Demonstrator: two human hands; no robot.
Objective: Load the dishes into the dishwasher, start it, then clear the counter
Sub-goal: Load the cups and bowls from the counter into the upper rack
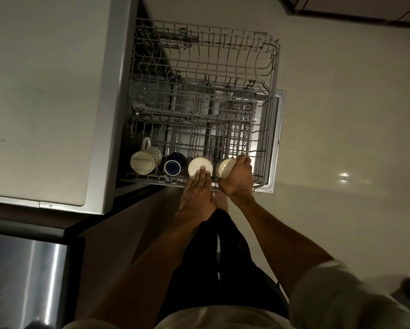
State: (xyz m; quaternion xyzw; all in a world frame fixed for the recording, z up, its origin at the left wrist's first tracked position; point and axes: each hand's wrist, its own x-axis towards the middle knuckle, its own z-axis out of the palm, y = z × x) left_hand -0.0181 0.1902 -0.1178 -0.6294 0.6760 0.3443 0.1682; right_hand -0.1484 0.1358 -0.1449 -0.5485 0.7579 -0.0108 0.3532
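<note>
Over rack (268,67), right hand (238,176) (curled) round cup (225,167)

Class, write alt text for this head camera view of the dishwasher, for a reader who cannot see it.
Seen from above, a person's right hand grips a cream cup in the pulled-out upper rack while the left hand touches a second cream cup with straight fingers. A navy cup and a spotted mug sit to their left; the rest of the rack looks empty.

Person seen from above: both forearms bare, left hand (197,193) and right hand (237,177) with no rings, watch or gloves visible. Pale off-white short sleeve (337,295) on right upper arm, same pale top across chest. Dark black trousers (225,264). One bare foot (221,201).
</note>
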